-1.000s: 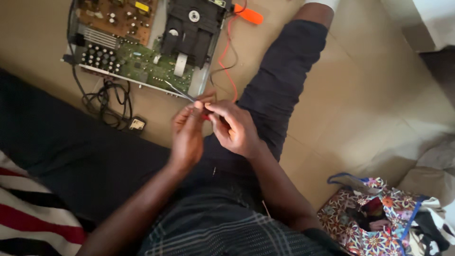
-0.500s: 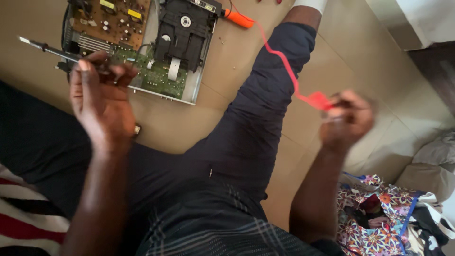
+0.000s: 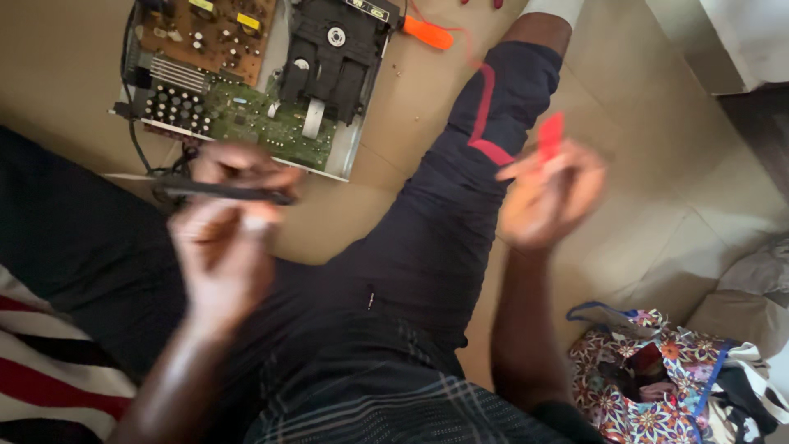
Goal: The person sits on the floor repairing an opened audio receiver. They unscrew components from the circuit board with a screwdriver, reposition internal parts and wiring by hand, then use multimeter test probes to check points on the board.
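Two blurred hands, left hand [image 3: 226, 238] gripping dark screwdriver [image 3: 226, 191], right hand [image 3: 549, 197] pinching red lead [image 3: 549, 136]

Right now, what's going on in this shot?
A person sits on the floor with an opened electronics chassis, its circuit boards exposed, lying ahead of their leg. The left hand holds a dark, thin screwdriver-like tool; the right hand pinches a red probe lead. Both hands are motion-blurred. An orange-handled tool lies beside the chassis.
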The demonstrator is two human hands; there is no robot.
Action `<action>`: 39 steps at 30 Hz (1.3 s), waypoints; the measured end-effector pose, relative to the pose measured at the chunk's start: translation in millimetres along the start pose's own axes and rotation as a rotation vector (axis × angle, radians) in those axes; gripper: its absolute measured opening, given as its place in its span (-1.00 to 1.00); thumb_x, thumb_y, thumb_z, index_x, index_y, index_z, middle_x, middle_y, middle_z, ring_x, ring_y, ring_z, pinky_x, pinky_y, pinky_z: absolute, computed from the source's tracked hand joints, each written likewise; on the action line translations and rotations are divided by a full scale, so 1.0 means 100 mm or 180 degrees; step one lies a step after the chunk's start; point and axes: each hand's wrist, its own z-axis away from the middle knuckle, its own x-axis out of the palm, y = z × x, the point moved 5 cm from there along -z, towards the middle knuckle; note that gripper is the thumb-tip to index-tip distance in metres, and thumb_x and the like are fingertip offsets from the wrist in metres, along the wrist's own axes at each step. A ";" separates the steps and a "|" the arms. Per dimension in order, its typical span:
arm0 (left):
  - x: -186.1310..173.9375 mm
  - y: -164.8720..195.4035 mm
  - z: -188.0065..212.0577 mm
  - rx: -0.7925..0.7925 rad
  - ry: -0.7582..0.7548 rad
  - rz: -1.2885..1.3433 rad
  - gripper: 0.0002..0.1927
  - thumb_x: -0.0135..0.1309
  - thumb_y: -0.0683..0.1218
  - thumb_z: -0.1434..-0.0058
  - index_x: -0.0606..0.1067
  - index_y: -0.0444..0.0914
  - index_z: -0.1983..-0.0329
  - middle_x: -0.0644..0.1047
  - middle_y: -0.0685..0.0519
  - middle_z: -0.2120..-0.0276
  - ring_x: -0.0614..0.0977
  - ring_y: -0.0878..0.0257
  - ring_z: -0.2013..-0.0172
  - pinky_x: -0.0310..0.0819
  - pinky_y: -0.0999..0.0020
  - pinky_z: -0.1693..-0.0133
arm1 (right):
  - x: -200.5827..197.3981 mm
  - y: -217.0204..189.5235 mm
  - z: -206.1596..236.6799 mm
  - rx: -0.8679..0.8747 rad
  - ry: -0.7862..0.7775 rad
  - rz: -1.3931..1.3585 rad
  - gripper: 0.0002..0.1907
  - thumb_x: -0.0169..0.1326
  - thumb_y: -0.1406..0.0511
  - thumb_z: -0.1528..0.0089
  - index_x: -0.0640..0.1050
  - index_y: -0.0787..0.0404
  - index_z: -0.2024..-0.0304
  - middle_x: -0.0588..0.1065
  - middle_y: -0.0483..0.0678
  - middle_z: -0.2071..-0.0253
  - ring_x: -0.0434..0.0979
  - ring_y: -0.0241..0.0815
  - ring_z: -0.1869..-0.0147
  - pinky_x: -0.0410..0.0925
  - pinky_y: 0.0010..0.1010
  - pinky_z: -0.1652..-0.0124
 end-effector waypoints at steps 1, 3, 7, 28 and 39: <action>0.12 -0.07 0.01 -0.0156 0.0045 -0.0030 -0.82 0.09 -0.10 -0.51 0.57 -0.35 0.05 0.51 -0.02 -0.03 0.64 0.28 0.02 0.62 0.17 -0.17 | 0.19 0.02 0.20 0.0107 0.0117 -0.0312 -0.87 -0.01 0.36 -0.44 0.35 0.27 0.02 0.40 0.01 0.16 0.44 -0.11 0.24 0.47 -0.25 0.42; 0.35 -0.22 0.04 -0.0578 0.0066 -0.0054 -0.85 0.06 -0.16 -0.48 0.58 -0.36 0.11 0.60 -0.10 -0.12 0.65 0.26 -0.01 0.63 0.31 -0.05 | 0.59 -0.09 0.60 -0.0106 -0.0274 -0.0103 -0.86 -0.02 0.36 -0.41 0.37 0.27 0.01 0.42 0.06 0.14 0.50 -0.09 0.24 0.44 -0.23 0.23; 0.85 -0.41 0.14 -0.0622 -0.0037 0.0669 -0.78 -0.05 -0.11 -0.48 0.49 -0.39 0.09 0.57 -0.05 0.03 0.58 0.31 -0.07 0.48 0.46 -0.11 | 1.00 -0.24 1.06 0.0200 -0.0601 -0.0190 -0.85 0.09 0.47 -0.39 0.42 0.31 0.01 0.47 0.08 0.10 0.45 -0.17 0.12 0.39 -0.29 0.10; 0.40 -1.02 0.41 -0.0944 0.0031 0.0273 -0.76 -0.01 -0.14 -0.55 0.53 -0.46 0.02 0.55 0.01 0.22 0.46 0.42 0.26 0.38 0.47 0.15 | 1.52 -0.63 0.35 0.0442 -0.2491 0.1178 -0.57 0.16 0.37 -0.39 0.45 0.34 -0.29 0.55 0.05 -0.06 0.59 -0.23 -0.09 0.42 -0.45 -0.07; -1.01 -1.22 -0.07 -0.0447 0.0443 -0.0029 -0.26 -0.22 -0.29 -0.29 0.11 -0.35 -0.60 0.46 0.08 0.04 0.45 0.36 0.16 0.36 0.52 0.16 | 0.37 -0.09 -0.04 0.0503 -0.0296 0.0388 -0.86 0.09 0.49 -0.47 0.52 0.40 -0.08 0.48 -0.03 0.27 0.43 -0.32 0.33 0.34 -0.52 0.28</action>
